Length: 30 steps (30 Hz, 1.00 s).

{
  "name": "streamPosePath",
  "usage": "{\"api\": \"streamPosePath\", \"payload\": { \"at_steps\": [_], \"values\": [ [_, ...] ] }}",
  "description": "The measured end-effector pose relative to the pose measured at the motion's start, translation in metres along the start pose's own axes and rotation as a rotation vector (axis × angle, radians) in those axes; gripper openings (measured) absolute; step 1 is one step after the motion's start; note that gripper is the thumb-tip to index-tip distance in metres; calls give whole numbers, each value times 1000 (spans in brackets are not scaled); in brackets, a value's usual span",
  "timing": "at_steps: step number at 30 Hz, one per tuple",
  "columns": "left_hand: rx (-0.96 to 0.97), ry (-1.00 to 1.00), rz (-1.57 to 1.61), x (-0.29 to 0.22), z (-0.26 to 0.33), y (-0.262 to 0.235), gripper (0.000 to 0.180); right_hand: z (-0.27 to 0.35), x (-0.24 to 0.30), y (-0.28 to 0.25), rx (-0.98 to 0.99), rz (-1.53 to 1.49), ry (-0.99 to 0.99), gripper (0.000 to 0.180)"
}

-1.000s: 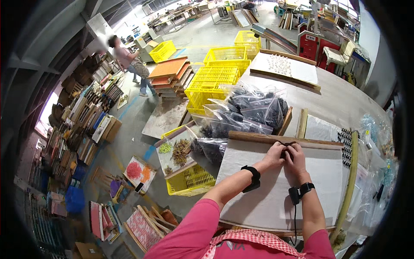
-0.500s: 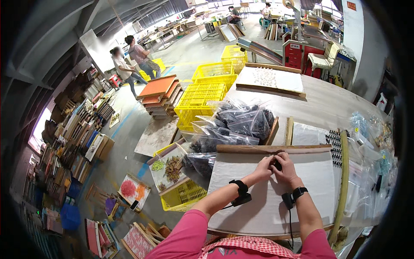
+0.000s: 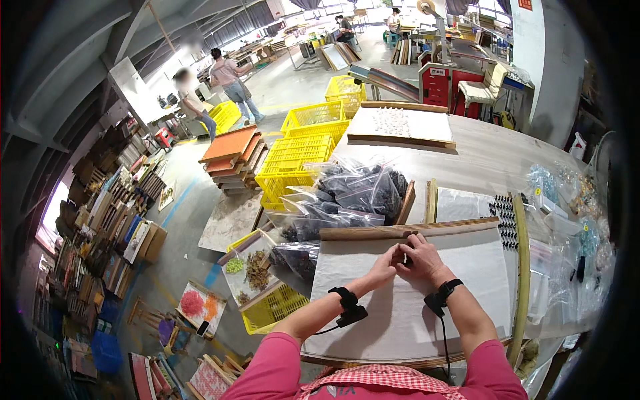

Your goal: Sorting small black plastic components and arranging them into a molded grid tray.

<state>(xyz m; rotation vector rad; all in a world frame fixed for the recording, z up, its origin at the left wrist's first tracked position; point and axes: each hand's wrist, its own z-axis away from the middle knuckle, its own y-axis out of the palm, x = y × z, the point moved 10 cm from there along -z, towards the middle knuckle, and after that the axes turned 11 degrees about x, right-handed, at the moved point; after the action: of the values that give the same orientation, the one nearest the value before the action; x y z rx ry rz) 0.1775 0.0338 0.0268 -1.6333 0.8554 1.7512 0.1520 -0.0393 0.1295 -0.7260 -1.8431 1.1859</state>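
Observation:
My left hand (image 3: 385,268) and my right hand (image 3: 424,257) meet close to the far edge of a white cloth-covered board (image 3: 373,313). Their fingertips are pinched together, and whatever lies between them is hidden or too small to name. Just beyond the fingers runs the board's wooden strip (image 3: 363,231), partly covered by my right fingers. Clear zip bags of dark pieces (image 3: 363,190) are heaped behind that strip. To the right, rows of small black pieces (image 3: 503,217) sit on another white board (image 3: 460,205) with wooden edges.
Yellow crates (image 3: 293,163) and stacked orange-topped boards (image 3: 230,150) stand beyond the table on the left. A tray with green and brown pieces (image 3: 257,270) sits beside my board. Plastic bags (image 3: 550,267) cover the table's right side. Two people (image 3: 230,80) are on the far-left floor.
The view has shifted, moving most things slightly left in the picture. My hands stay together near the wooden strip, which now slants. The dark gap between my fingers is less visible.

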Motion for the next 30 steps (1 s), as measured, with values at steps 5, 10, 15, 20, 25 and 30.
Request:
{"api": "streamPosePath", "payload": {
  "at_steps": [5, 10, 15, 20, 25, 30],
  "values": [
    [-1, -110, -193, -18, 25, -1, 66, 1, 1, -2, 31, 74, -74, 27],
    [75, -191, -478, -88, 123, -10, 47, 4, -14, 9, 34, 61, -96, 15],
    [-310, -320, -435, -85, 261, -52, 43, 14, -15, -4, 9, 203, -149, 14],
    [-695, -488, -195, -15, 355, -48, 40, 29, -29, -11, 55, 229, -67, 17],
    [-754, -369, -7, 21, 350, -21, 44, 29, -39, 2, 110, 197, -101, 18],
    [-816, -366, 35, 29, 357, -16, 45, 31, -27, 6, 122, 218, -203, 18]
  ]
}}
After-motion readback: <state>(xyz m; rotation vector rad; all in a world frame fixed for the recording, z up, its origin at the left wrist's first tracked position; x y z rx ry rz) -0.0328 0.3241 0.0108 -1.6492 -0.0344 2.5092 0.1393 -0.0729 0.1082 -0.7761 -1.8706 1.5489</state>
